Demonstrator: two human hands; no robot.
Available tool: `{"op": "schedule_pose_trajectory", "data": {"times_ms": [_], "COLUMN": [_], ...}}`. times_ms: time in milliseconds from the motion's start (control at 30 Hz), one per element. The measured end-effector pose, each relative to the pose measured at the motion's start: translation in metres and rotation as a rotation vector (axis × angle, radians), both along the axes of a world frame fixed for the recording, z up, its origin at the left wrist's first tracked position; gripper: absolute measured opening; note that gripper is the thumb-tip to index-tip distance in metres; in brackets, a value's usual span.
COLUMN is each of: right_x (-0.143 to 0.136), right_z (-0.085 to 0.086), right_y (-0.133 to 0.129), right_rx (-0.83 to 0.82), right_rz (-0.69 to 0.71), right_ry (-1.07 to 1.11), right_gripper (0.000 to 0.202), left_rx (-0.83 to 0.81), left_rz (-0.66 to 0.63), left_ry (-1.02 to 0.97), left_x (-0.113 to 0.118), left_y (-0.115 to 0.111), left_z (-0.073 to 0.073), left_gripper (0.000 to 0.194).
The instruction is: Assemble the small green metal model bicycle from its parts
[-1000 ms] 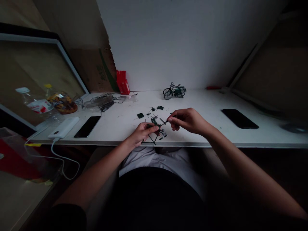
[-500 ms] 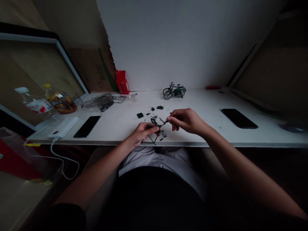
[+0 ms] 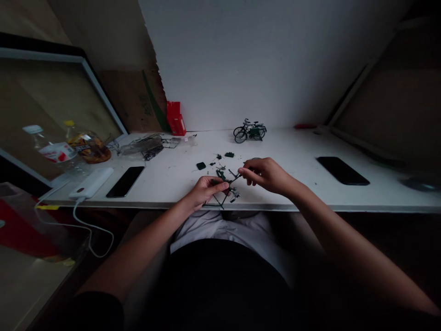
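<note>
My left hand (image 3: 207, 191) is closed around a thin dark green frame (image 3: 219, 202) at the table's front edge, with small silvery parts (image 3: 234, 196) on its right side. To the right, my right hand (image 3: 261, 171) pinches a slim dark tool or rod, whose tip points down-left at the frame beside my left fingertips. Just beyond the hands lie several small dark green pieces, among them a flat square piece (image 3: 200, 165) and another flat piece (image 3: 229, 155). Miniature bicycles (image 3: 250, 131) stand at the back, by the wall.
A black phone (image 3: 125, 182) and a white power bank (image 3: 91, 183) with a cable lie left, near two bottles (image 3: 57, 149). Another dark phone (image 3: 342, 170) rests right. Wire parts in clear plastic (image 3: 143, 146) and a red box (image 3: 176, 118) are at the back left.
My right hand has shifted very slightly downward. Both hands keep their grips, and the frame has barely moved.
</note>
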State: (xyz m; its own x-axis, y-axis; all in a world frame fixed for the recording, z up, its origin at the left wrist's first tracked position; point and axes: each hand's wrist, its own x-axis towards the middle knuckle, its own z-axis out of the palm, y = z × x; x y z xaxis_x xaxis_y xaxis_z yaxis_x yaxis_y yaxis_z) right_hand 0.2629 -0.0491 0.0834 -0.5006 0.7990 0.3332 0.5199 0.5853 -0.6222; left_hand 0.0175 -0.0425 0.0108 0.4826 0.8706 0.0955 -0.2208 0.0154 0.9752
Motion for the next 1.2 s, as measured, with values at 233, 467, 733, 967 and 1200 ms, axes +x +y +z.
{"op": "schedule_pose_trajectory", "data": {"times_ms": [233,467,733,967,1200], "right_x": [0.002,0.003,0.003,0.003,0.004], "right_z": [0.003,0.0,-0.002,-0.003,-0.001], "right_y": [0.001,0.003,0.002,0.004,0.004], "right_rx": [0.03,-0.038,-0.17,-0.218,-0.236], "right_rz": [0.015,0.018,0.024,0.022,0.033], "right_ry": [-0.08,-0.089,-0.036,-0.041,-0.06], "right_gripper": [0.048,0.051,0.054,0.056,0.059], "left_rx": [0.026,0.045,0.051,0.045,0.08], "left_rz": [-0.005,0.002,0.018,0.022,0.014], "left_ry": [0.035,0.064,0.105,0.122,0.135], "left_x": [0.001,0.0,0.0,0.001,0.001], "left_y": [0.0,0.001,-0.003,-0.003,-0.003], "left_z": [0.001,0.0,0.009,0.009,0.008], "left_gripper": [0.034,0.034,0.031,0.031,0.031]}}
